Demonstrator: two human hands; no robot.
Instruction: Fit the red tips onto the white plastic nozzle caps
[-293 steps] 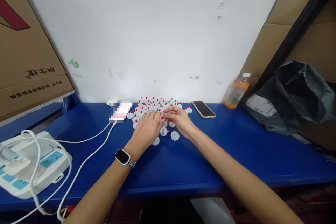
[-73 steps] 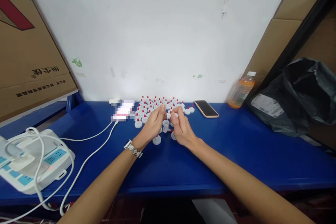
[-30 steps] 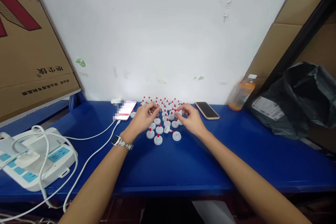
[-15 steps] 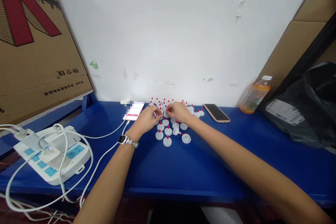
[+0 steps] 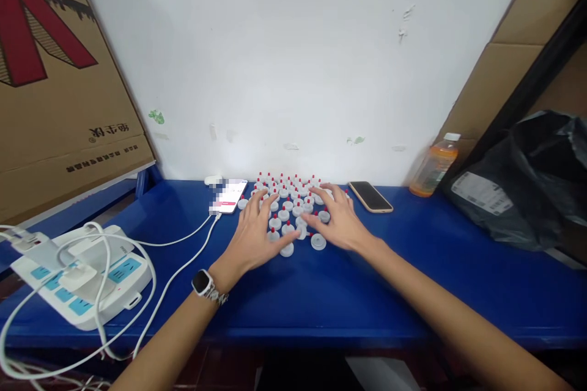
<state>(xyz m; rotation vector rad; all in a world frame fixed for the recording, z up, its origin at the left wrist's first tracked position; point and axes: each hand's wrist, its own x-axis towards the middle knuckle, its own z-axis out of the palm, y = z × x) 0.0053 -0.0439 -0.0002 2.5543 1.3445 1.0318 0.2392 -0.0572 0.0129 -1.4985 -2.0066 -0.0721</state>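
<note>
Several small white caps with red tips (image 5: 288, 195) stand packed together on the blue table (image 5: 321, 293) near the wall. My left hand (image 5: 254, 233) lies flat at the left side of the cluster, fingers spread, holding nothing; a watch (image 5: 202, 283) is on its wrist. My right hand (image 5: 337, 220) lies flat at the right side, fingers also spread and empty. Between the two hands a few caps sit at the near edge of the group, one white cap (image 5: 287, 250) just by my left thumb and another white cap (image 5: 318, 242) by my right thumb.
A lit phone (image 5: 229, 195) on a white cable lies left of the caps, a dark phone (image 5: 370, 196) right of them. A white power strip (image 5: 80, 275) with plugs sits at the near left. An orange drink bottle (image 5: 433, 165), a black bag (image 5: 523, 183) and cardboard boxes (image 5: 59, 85) flank the table.
Both hands were pinching caps at the middle of the cluster half a second ago; now they have drawn apart and lie flat and open on either side of it.
</note>
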